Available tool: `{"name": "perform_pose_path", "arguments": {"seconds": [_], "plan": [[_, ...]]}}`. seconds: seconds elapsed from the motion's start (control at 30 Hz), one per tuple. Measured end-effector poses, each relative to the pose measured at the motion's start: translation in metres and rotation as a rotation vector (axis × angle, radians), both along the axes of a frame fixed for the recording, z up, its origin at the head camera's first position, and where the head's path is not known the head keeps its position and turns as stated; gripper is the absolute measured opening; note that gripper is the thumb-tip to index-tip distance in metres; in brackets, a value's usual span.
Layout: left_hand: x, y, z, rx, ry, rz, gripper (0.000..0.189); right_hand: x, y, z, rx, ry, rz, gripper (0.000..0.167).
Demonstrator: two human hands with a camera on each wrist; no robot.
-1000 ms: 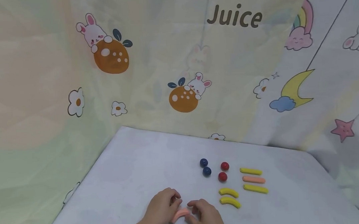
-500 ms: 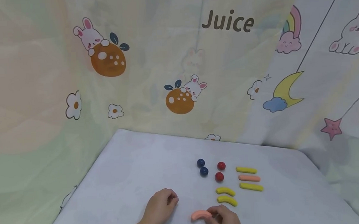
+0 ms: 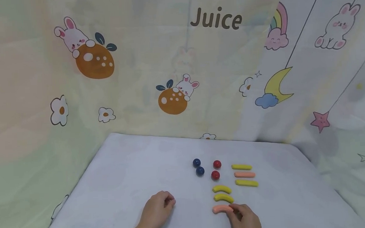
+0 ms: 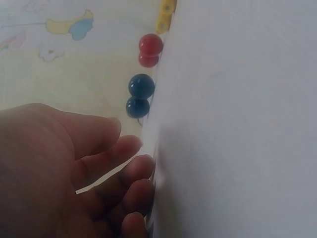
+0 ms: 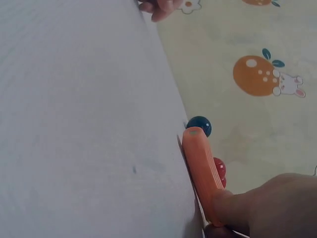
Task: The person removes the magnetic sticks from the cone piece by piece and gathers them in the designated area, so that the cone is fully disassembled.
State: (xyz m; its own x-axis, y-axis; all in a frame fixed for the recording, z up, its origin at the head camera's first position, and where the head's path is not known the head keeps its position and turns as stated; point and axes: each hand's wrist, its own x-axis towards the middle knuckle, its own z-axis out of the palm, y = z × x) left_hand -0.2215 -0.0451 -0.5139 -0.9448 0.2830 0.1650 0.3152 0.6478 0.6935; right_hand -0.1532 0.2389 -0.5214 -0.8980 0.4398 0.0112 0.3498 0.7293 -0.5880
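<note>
My right hand [image 3: 246, 220] pinches the right end of a curved salmon-pink stick [image 3: 221, 209], which lies low at the white tabletop just in front of two curved yellow sticks [image 3: 223, 198]. The right wrist view shows the thumb pressed on the near end of this pink stick [image 5: 199, 158]. My left hand [image 3: 157, 208] rests on the table to the left, its fingers loosely bent with nothing between them. In the left wrist view the left hand [image 4: 54, 168] has its thumb and index fingertip a little apart.
Two dark blue balls [image 3: 200, 171] and two red balls [image 3: 215, 175] sit behind the curved sticks. To their right lie two straight yellow sticks [image 3: 246, 183] with a straight pink stick [image 3: 244, 174] between them. A printed cloth [image 3: 132, 95] hangs behind the table [image 3: 127, 171].
My right hand has taken the curved pink stick by its right end and moved it rightward, away from the left hand, to below the yellow curved sticks. The left hand has let go and stays behind.
</note>
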Motion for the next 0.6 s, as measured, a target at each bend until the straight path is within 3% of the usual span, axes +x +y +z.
{"name": "perform_pose_path", "arguments": {"seconds": [0.2, 0.4, 0.6], "plan": [[-0.005, 0.010, -0.007, -0.006, 0.020, -0.051, 0.005, 0.000, 0.009, -0.001, 0.000, -0.021, -0.099, 0.040], [-0.006, 0.014, -0.011, -0.001, 0.017, -0.041, 0.005, -0.002, 0.011, -0.006, -0.009, -0.039, -0.162, 0.032], [-0.004, 0.016, -0.011, 0.009, -0.001, -0.046, 0.006, 0.000, 0.010, -0.008, -0.008, 0.079, -0.294, 0.020]]}}
